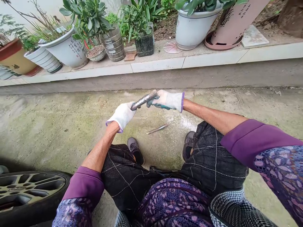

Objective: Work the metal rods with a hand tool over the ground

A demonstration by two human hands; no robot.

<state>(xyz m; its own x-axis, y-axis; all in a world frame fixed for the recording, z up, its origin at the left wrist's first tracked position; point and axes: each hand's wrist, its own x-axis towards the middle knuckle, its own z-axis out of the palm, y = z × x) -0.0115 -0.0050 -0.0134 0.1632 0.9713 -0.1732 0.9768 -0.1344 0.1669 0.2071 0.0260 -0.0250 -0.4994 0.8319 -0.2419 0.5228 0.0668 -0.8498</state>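
Observation:
Both of my hands wear white knit gloves with purple cuffs; the right glove shows a green-grey coated palm. My left hand (124, 115) is closed round the near, darker end of a silver-grey cylindrical tube (143, 100). The tube slants up to the right and has a shiny, ridged-looking middle. At its paler far end, my right hand (164, 100) has its fingers closed against it; the exact grip is partly hidden. Below the hands, a thin rod (157, 129) with a silvery section lies on the concrete ground between my shoes.
White powder (187, 122) is scattered on the ground near my right shoe (188, 145). A car wheel (33, 189) lies at the lower left. Ahead runs a low tiled ledge (158, 64) bearing potted plants, including a white pot (195, 30) and a pink planter (233, 23).

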